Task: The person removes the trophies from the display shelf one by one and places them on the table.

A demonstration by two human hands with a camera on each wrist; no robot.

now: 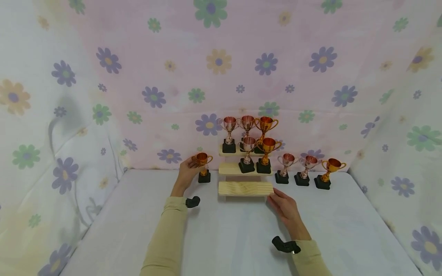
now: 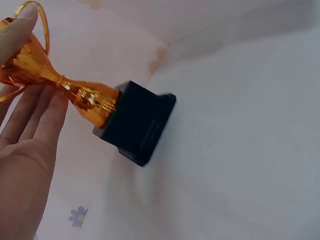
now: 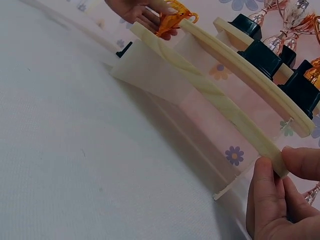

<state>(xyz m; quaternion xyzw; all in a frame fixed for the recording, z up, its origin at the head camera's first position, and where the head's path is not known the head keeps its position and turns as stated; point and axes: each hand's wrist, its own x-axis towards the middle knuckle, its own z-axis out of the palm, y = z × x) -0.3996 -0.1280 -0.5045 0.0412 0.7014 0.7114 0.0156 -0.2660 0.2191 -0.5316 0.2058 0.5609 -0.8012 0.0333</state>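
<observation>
A small gold trophy cup [image 1: 204, 171] with a black base is in my left hand [image 1: 188, 172], left of a three-step wooden display stand [image 1: 246, 188]. In the left wrist view, the thumb lies over the trophy's bowl [image 2: 27, 65] near a handle, with fingers behind it; its black base [image 2: 137, 122] points toward the white tabletop. My right hand [image 1: 286, 210] pinches the right end of the lowest step, thumb above and fingers below, as the right wrist view shows at the wooden board [image 3: 220, 102].
On the top step stand two pink trophies [image 1: 229, 126] and a gold one [image 1: 265, 124]; the middle step bears a pink [image 1: 248, 145] and a gold trophy [image 1: 268, 147]. Right of the stand, two pink trophies [image 1: 286, 161] and a gold one [image 1: 332, 165] stand on the white table [image 1: 228, 237].
</observation>
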